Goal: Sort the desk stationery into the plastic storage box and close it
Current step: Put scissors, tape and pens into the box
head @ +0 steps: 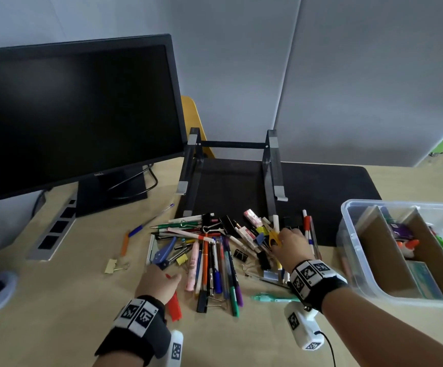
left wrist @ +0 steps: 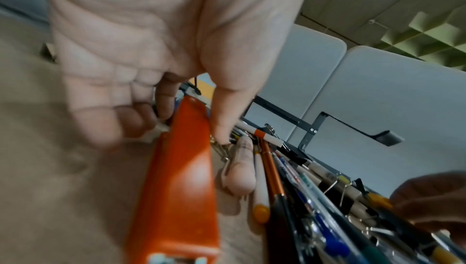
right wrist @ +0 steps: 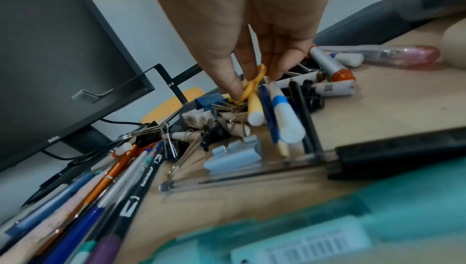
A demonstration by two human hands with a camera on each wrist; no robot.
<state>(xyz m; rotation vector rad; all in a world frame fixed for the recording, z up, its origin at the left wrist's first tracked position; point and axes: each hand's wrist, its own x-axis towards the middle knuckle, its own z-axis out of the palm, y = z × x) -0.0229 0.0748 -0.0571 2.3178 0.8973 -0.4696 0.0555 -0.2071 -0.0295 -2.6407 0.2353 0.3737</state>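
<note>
A heap of pens, markers and binder clips lies mid-desk. My left hand is at its left edge, over a red stapler. In the left wrist view the thumb and curled fingers grip the stapler from both sides. My right hand reaches into the heap's right part and pinches the yellow scissors by their handle loops. The clear plastic storage box stands open at the right. Its cardboard dividers separate glue, markers and other items.
A black monitor stands back left, with a power strip set into the desk beside it. A black laptop stand sits on a dark mat behind the heap. A teal tool, a yellow clip and an orange pen lie loose.
</note>
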